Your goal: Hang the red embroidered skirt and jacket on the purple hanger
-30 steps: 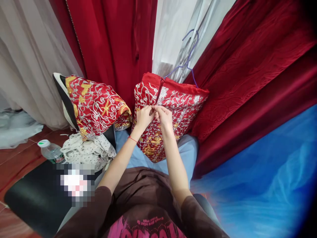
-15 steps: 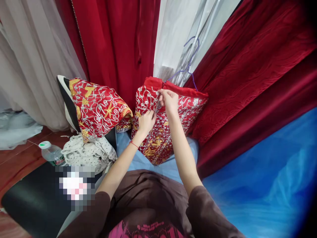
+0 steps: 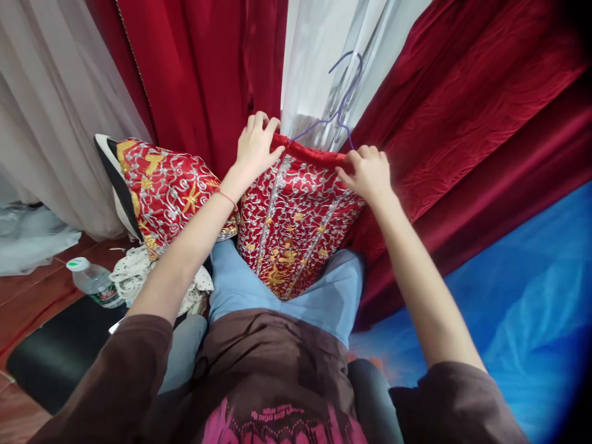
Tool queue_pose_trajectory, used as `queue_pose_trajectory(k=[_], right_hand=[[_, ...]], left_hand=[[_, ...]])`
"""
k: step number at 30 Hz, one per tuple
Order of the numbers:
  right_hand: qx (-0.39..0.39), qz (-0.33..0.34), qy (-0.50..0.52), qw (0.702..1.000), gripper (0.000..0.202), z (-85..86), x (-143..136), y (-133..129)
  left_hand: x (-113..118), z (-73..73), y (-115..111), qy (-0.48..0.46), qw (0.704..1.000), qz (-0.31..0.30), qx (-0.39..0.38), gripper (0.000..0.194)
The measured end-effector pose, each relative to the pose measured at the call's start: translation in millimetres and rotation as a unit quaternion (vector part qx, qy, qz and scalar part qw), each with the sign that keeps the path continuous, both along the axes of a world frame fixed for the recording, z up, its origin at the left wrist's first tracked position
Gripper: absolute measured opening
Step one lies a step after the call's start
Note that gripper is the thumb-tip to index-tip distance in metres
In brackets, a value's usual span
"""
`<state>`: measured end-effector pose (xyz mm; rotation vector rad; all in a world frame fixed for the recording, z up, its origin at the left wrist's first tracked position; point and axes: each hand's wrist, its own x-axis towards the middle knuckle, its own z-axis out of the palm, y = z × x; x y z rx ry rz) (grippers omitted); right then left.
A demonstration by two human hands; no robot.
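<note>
While the left hand grips the red garment along its top edge, the right hand does too.

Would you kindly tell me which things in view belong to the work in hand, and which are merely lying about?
In hand:
- red embroidered garment, its top edge held by the left hand and right hand
- purple hanger at that edge

Lying about:
- clear bottle
- spotted white cloth
- other embroidered piece, possibly related
</note>
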<state>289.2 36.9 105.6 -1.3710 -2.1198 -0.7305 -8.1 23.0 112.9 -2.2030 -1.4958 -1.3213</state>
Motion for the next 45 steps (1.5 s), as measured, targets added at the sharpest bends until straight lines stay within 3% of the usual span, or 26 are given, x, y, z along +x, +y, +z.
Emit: queue_pose_trajectory(k=[4,8,14,17,19,24,28,34,38,42,45], right_hand=[[-0.056,-0.045,-0.109,0.991,0.046,2.9,72.4,2.0],[-0.095,-0.055,-0.127,0.986,0.029,6.8,102.6,8.5],[-0.042,0.091,-0.014,0.995,0.029,47.7,93.1,13.2],[0.001,0.126,0.080,0.989,0.034,54.9,80.6,12.3],[0.003,0.116,0.104,0.988,0.033,52.2,73.0,10.5],[-0.023,0.063,0.040,0.997,0.028,39.9,63.8,8.6],[0.023,0.016,0.015,0.999,0.032,28.9,55.3,14.3],[0.059,0.017,0.013,0.998,0.033,18.9,36.2,25.7],[-0.008,0.018,-0.036,0.999,0.028,15.3,42.8,23.8],[-0.029,0.007,-0.052,0.998,0.031,17.0,68.7,16.9],[-0.052,-0.008,-0.088,0.995,0.033,21.9,83.8,16.7]], left_hand=[[-7.9,0.2,47.7,0.066,0.995,-0.046,-0.055,0.039],[-17.2,-5.3,65.7,0.055,0.993,-0.040,-0.098,0.030],[-39.5,11.3,74.3,-0.054,0.988,-0.111,-0.092,0.016],[-46.7,16.9,80.7,-0.112,0.981,-0.125,-0.093,0.017],[-52.4,16.4,82.6,-0.123,0.978,-0.129,-0.104,0.017],[-66.6,11.6,76.8,-0.104,0.974,-0.141,-0.146,0.018],[-66.6,10.9,68.4,-0.171,0.962,-0.139,-0.160,0.016],[-68.7,3.8,76.2,-0.258,0.948,-0.135,-0.130,0.016],[-71.8,0.6,81.9,-0.199,0.962,-0.116,-0.145,0.020],[-78.8,3.9,69.7,-0.082,0.974,-0.145,-0.153,0.027],[-84.3,9.5,60.6,0.039,0.982,-0.105,-0.154,0.039]])
